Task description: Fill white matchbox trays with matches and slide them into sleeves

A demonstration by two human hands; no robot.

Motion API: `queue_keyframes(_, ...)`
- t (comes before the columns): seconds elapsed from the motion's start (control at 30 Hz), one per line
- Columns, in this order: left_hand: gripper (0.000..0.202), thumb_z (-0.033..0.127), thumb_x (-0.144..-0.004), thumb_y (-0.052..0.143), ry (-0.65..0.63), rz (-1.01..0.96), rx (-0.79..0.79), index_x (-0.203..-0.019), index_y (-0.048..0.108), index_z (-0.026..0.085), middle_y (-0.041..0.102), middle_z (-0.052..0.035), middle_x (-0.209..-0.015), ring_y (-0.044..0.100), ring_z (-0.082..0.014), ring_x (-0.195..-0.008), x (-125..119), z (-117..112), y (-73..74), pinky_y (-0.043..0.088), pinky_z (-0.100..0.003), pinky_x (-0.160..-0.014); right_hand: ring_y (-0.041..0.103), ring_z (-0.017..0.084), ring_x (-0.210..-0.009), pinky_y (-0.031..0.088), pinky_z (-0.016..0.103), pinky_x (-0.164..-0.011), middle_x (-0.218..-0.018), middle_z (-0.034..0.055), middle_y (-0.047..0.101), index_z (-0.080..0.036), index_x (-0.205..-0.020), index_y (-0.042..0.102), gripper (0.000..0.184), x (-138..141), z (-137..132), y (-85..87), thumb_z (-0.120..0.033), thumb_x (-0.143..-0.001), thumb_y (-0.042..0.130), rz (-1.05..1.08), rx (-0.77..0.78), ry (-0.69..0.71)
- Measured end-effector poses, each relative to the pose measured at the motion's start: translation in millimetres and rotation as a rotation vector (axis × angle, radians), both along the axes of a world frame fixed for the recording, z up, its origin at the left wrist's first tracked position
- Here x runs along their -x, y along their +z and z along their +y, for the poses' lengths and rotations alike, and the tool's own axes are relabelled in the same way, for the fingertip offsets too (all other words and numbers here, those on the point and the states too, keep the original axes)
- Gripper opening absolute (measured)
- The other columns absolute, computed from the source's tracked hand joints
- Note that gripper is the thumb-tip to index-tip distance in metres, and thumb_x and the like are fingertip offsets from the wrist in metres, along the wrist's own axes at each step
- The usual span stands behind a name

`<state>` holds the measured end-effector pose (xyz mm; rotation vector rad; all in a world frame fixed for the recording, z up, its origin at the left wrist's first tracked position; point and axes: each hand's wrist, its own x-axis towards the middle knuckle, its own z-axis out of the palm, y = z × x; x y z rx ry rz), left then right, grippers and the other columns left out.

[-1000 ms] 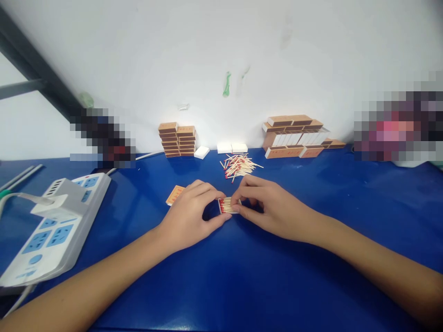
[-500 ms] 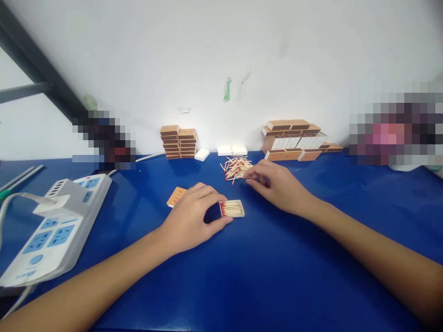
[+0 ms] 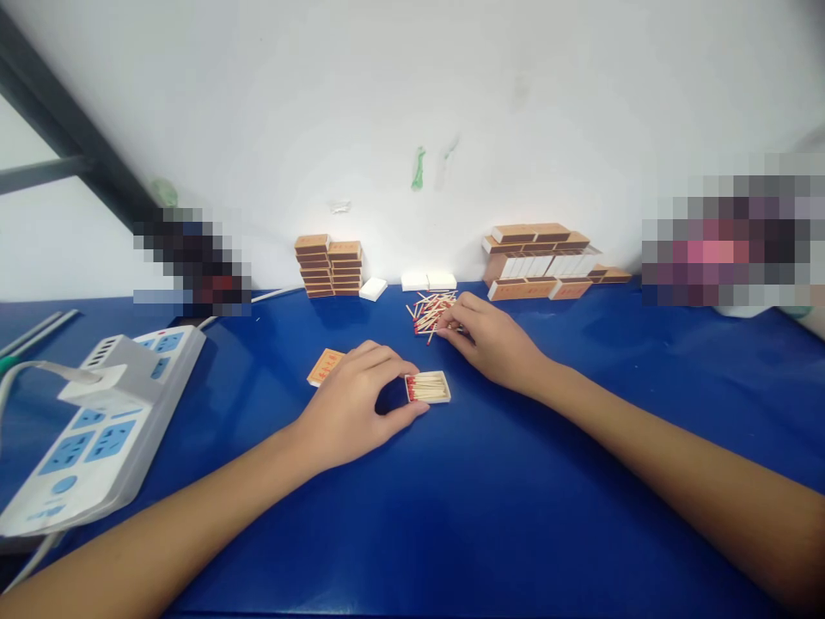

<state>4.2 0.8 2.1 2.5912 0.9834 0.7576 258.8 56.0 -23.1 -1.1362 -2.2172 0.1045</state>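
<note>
My left hand [image 3: 357, 406] holds a small white matchbox tray [image 3: 446, 398] on the table, thumb on its near edge and index finger on its far edge. Red-headed matches [image 3: 425, 387] lie side by side in that tray, heads to the left. Behind the left hand, partly covered by it, is an orange matchbox sleeve [image 3: 324, 367]. At the right edge of a loose pile of matches [image 3: 422, 311], my right hand [image 3: 486, 340] is closed in a pinch on matches; how many is hidden by the fingers.
Matchboxes stand stacked by the wall, one stack [image 3: 328, 268] left and a larger one [image 3: 525, 288] right. White trays [image 3: 429, 281] lie between them, with a single white tray [image 3: 373, 289] nearer the left stack. A power strip [image 3: 151, 421] occupies the left side of the blue table [image 3: 451, 516].
My right hand has shifted slightly left along the match pile, and its fingertips have drawn together. The left hand keeps its hold on the tray. The view has shifted slightly.
</note>
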Motion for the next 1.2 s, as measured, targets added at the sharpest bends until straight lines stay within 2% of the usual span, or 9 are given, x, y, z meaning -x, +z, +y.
queue_keyframes(0.3, 0.024, 0.038, -0.091, 0.078, 0.106, 0.002, -0.035, -0.108, 0.072, 0.021, 0.076, -0.0038, -0.106, 0.066, -0.0242, -0.101, 0.9, -0.9, 1.4, 0.052, -0.040, -0.090, 0.057, 0.016, -0.076, 0.047, 0.030, -0.067, -0.090, 0.0045, 0.062, -0.021, -0.095, 0.070, 0.012, 3.2, -44.2, 32.5, -0.025, -0.100, 0.060, 0.020, 0.217, 0.184)
queue_keyframes(0.73, 0.023, 0.038, -0.092, 0.077, 0.082, 0.033, -0.028, -0.108, 0.072, 0.022, 0.075, -0.0040, -0.104, 0.066, -0.0236, -0.100, -1.6, -0.3, 2.3, 0.052, -0.038, -0.089, 0.059, 0.015, -0.076, 0.047, 0.029, -0.068, -0.087, 0.0034, 0.062, -0.020, -0.095, 0.070, 0.010, 11.4, -50.9, 25.4, -0.021, -0.098, 0.061, 0.019, 0.199, 0.195)
queue_keyframes(0.8, 0.033, 0.046, -0.093, 0.076, 0.066, 0.083, -0.055, -0.114, 0.071, 0.022, 0.074, -0.0057, -0.110, 0.065, -0.0252, -0.105, 1.3, 2.2, 6.8, 0.052, -0.039, -0.089, 0.059, 0.016, -0.078, 0.048, 0.030, -0.071, -0.090, 0.0042, 0.062, -0.020, -0.097, 0.070, 0.010, 11.1, -51.7, 27.2, -0.024, -0.099, 0.061, 0.026, 0.191, 0.194)
queue_keyframes(0.87, 0.060, 0.065, -0.087, 0.074, 0.077, 0.181, -0.131, -0.124, 0.067, 0.019, 0.072, -0.0108, -0.116, 0.065, -0.0306, -0.108, 8.9, 6.6, 15.6, 0.052, -0.045, -0.092, 0.062, 0.020, -0.089, 0.051, 0.033, -0.078, -0.100, 0.0069, 0.064, -0.021, -0.107, 0.070, 0.017, 9.9, -53.3, 30.9, -0.035, -0.099, 0.065, 0.025, 0.210, 0.181)
queue_keyframes(0.93, 0.087, 0.085, -0.077, 0.067, 0.188, 0.319, -0.220, -0.126, 0.065, 0.013, 0.070, -0.0167, -0.115, 0.066, -0.0375, -0.105, 21.4, 12.0, 26.7, 0.052, -0.051, -0.090, 0.063, 0.023, -0.100, 0.053, 0.037, -0.084, -0.114, 0.0092, 0.064, -0.023, -0.120, 0.068, 0.037, 8.1, -55.2, 35.2, -0.048, -0.093, 0.072, 0.000, 0.262, 0.179)
queue_keyframes(0.97, 0.088, 0.089, -0.076, 0.063, 0.279, 0.389, -0.239, -0.120, 0.067, 0.012, 0.070, -0.0180, -0.111, 0.067, -0.0397, -0.102, 28.7, 14.6, 31.9, 0.052, -0.051, -0.085, 0.063, 0.024, -0.102, 0.053, 0.038, -0.085, -0.118, 0.0095, 0.064, -0.024, -0.123, 0.067, 0.046, 7.2, -55.9, 37.1, -0.052, -0.089, 0.076, -0.023, 0.298, 0.184)
queue_keyframes(1.07, 0.069, 0.084, -0.082, 0.059, 0.455, 0.634, -0.181, -0.089, 0.069, 0.016, 0.069, -0.0154, -0.089, 0.069, -0.0368, -0.078, 48.2, 20.7, 41.9, 0.049, -0.043, -0.065, 0.063, 0.022, -0.096, 0.053, 0.035, -0.079, -0.112, 0.0074, 0.065, -0.024, -0.117, 0.068, 0.038, 5.4, -56.1, 39.8, -0.048, -0.089, 0.077, -0.085, 0.396, 0.201)
queue_keyframes(1.13, 0.053, 0.070, -0.089, 0.061, 0.430, 0.710, -0.111, -0.081, 0.066, 0.019, 0.069, -0.0118, -0.082, 0.067, -0.0316, -0.069, 54.8, 23.4, 43.2, 0.045, -0.038, -0.059, 0.062, 0.020, -0.091, 0.051, 0.033, -0.075, -0.105, 0.0061, 0.066, -0.023, -0.109, 0.069, 0.027, 4.7, -54.3, 39.6, -0.043, -0.091, 0.074, -0.077, 0.419, 0.200)
queue_keyframes(1.2, 0.038, 0.057, -0.094, 0.062, 0.356, 0.670, -0.082, -0.088, 0.068, 0.019, 0.072, -0.0099, -0.087, 0.068, -0.0298, -0.072, 55.2, 25.6, 41.5, 0.045, -0.037, -0.060, 0.062, 0.019, -0.086, 0.050, 0.032, -0.072, -0.100, 0.0051, 0.067, -0.023, -0.107, 0.071, 0.025, 3.7, -51.4, 38.9, -0.042, -0.091, 0.074, -0.036, 0.417, 0.192)
